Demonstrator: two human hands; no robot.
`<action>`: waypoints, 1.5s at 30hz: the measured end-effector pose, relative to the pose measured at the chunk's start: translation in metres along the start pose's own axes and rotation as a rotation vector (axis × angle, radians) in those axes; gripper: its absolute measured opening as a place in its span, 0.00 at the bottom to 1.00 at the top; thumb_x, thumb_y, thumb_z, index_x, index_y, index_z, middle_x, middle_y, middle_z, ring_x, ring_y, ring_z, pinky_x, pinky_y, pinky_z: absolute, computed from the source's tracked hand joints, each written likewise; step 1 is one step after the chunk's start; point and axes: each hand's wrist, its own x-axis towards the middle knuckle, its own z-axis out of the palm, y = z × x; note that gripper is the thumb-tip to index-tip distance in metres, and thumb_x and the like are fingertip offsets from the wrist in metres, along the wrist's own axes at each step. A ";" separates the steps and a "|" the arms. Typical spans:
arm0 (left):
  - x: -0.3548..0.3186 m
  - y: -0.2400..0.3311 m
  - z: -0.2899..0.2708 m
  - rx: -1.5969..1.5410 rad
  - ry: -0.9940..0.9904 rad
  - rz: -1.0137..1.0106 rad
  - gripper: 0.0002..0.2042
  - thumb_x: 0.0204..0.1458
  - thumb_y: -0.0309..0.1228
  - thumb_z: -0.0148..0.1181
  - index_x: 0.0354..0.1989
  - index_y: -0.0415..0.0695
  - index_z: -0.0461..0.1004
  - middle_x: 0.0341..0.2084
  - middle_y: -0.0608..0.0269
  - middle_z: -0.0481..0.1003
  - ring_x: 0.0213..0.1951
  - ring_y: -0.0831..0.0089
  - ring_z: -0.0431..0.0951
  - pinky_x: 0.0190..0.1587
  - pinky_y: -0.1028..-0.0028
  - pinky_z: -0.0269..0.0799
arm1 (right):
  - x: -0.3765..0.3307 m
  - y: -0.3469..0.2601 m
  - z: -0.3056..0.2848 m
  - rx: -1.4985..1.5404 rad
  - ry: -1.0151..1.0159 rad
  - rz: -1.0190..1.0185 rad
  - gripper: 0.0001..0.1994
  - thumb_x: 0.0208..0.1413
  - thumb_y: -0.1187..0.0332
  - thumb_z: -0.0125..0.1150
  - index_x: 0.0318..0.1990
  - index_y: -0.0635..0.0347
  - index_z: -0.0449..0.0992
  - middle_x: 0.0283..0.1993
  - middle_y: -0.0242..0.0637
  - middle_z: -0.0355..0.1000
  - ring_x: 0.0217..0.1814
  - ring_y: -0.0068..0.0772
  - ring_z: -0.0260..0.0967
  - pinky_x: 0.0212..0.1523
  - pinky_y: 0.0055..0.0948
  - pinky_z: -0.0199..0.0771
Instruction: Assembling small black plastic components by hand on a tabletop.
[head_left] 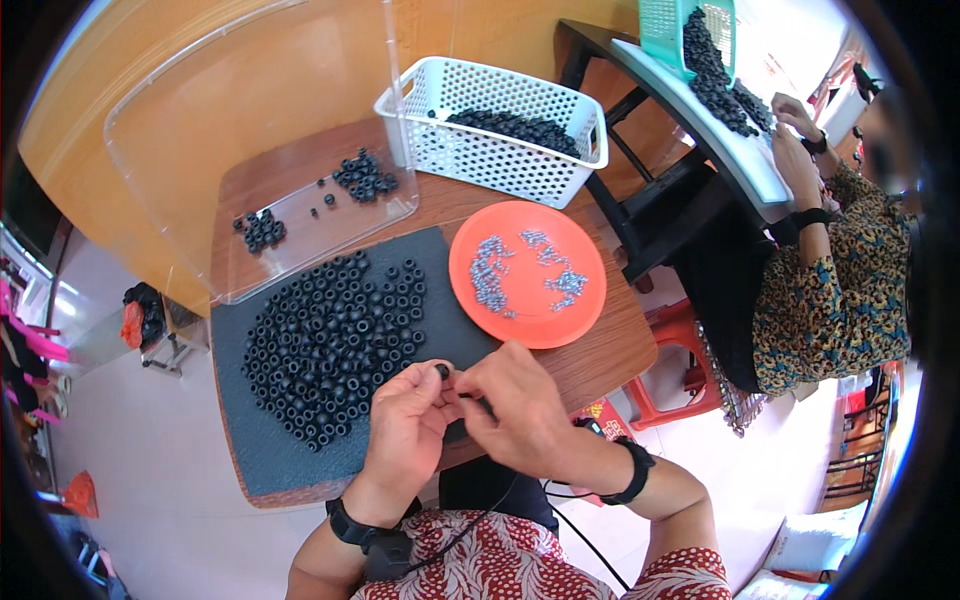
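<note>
Between the fingertips of my left hand [408,415] is a small black ring-shaped part [441,371]. My right hand [515,405] is closed right beside it, its fingertips close to the left ones; a dark thin piece shows under its fingers, too covered to name. Both hands are over the near edge of a dark grey mat [245,450]. A wide spread of black ring-shaped parts [335,345] lies on the mat, left of my hands. Just beyond my right hand is an orange plate [525,325] bearing two groups of tiny silvery pieces [488,278].
A clear plastic tray [330,245] holds small piles of black parts [265,231] at the back left. Behind the plate stands a white perforated basket [480,170] with more parts. At the right, a co-worker [835,290] works at another table near a green basket [660,35].
</note>
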 end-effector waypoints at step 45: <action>-0.010 0.012 0.007 0.049 -0.046 -0.014 0.09 0.55 0.30 0.51 0.37 0.36 0.70 0.26 0.59 0.71 0.25 0.75 0.70 0.28 0.72 0.66 | 0.048 0.119 -0.015 -0.346 -0.068 0.309 0.06 0.40 0.75 0.62 0.23 0.64 0.69 0.24 0.41 0.69 0.33 0.41 0.66 0.32 0.36 0.65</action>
